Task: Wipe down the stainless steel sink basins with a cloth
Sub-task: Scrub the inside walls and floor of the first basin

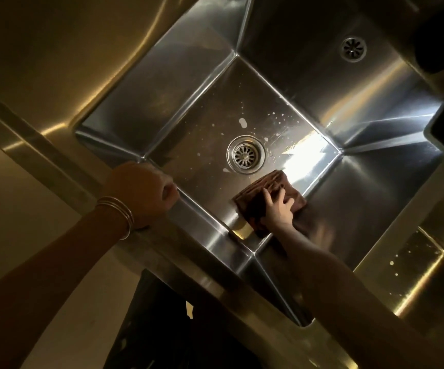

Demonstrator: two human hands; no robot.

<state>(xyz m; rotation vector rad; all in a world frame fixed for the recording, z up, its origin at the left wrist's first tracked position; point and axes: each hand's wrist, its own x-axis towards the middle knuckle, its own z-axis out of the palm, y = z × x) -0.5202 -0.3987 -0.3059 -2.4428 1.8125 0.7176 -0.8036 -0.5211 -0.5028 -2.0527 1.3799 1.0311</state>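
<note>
A deep stainless steel sink basin (pixel 194 123) fills the middle of the view, with a round drain strainer (pixel 245 155) in its floor and white splashes around it. My right hand (pixel 278 209) presses flat on a folded brown cloth (pixel 271 190) lying on the basin floor, just below and to the right of the drain, near the right wall. My left hand (pixel 142 191), with thin bangles on the wrist, is curled over the basin's front rim (pixel 197 235).
A second basin (pixel 407 265) with white specks lies at the lower right. An overflow grate (pixel 353 49) sits in the back wall. A flat steel drainboard (pixel 55 62) spreads to the upper left. Dark objects stand at the upper right edge.
</note>
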